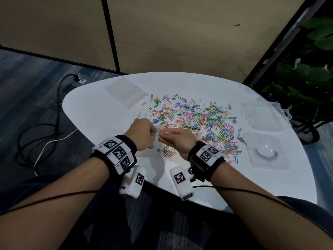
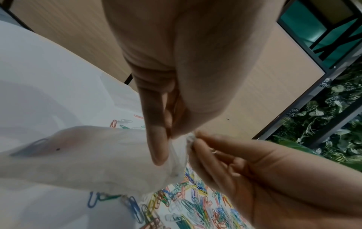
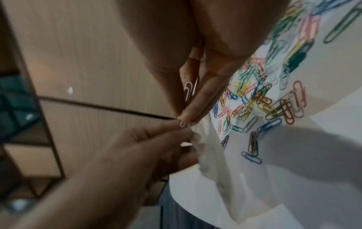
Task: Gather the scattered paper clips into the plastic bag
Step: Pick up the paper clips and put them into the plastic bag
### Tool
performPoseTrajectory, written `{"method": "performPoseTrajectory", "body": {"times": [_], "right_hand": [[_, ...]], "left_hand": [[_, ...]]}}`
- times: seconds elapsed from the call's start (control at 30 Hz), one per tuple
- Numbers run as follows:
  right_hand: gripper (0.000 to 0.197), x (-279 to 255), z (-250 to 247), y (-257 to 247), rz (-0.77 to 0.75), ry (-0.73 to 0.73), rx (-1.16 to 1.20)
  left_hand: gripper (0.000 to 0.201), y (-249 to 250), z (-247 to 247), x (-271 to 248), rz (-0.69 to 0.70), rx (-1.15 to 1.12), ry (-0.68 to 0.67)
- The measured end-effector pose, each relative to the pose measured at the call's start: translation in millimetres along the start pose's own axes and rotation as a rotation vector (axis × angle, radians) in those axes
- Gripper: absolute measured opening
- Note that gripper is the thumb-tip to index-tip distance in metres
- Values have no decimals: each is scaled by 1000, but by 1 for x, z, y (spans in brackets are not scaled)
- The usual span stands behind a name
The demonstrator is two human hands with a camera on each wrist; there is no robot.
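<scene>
The plastic bag (image 2: 109, 161) is held above the table's (image 1: 100, 123) near edge, its mouth pinched by the left hand (image 1: 142, 134) and right hand (image 1: 177, 141), fingers clamped. Paper clips (image 1: 194, 120) are scattered just beyond.

Plastic bag (image 1: 158, 147) mostly behind hands

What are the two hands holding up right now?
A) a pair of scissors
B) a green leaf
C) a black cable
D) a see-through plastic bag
D: the left hand and right hand both pinch the top edge of the plastic bag above the paper clips.
</scene>
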State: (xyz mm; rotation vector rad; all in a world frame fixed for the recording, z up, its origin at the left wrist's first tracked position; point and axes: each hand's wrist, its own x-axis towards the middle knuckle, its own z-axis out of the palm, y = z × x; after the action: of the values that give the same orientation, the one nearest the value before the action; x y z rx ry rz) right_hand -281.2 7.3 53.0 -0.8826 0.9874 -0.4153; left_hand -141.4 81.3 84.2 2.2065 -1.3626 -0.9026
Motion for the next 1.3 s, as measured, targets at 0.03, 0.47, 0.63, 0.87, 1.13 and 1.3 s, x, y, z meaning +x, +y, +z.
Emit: {"method": "performPoseTrajectory", "body": {"times": [0.03,0.47,0.63,0.87,1.13,1.3], "right_hand": [[10,1,3,3,-32,27,-54],[21,0,14,-4,-474,37,-1035],[17,11,-16,-8,-433,170,-949],[84,17,-48,49,-103,183,-1313],[54,47,-11,62,-354,101,-1717],[25,54,-14,58,-468,114,-1768]], "left_hand": [[25,0,1,0,5,-8,1],[25,-8,-5,0,11,-56,63],[28,-14,-34,-3,-22,2,140],[29,-26,-68,-6,-73,-7,184],[32,-22,-59,-6,-21,1,151],[33,-18,-60,-2,-21,3,142]]}}
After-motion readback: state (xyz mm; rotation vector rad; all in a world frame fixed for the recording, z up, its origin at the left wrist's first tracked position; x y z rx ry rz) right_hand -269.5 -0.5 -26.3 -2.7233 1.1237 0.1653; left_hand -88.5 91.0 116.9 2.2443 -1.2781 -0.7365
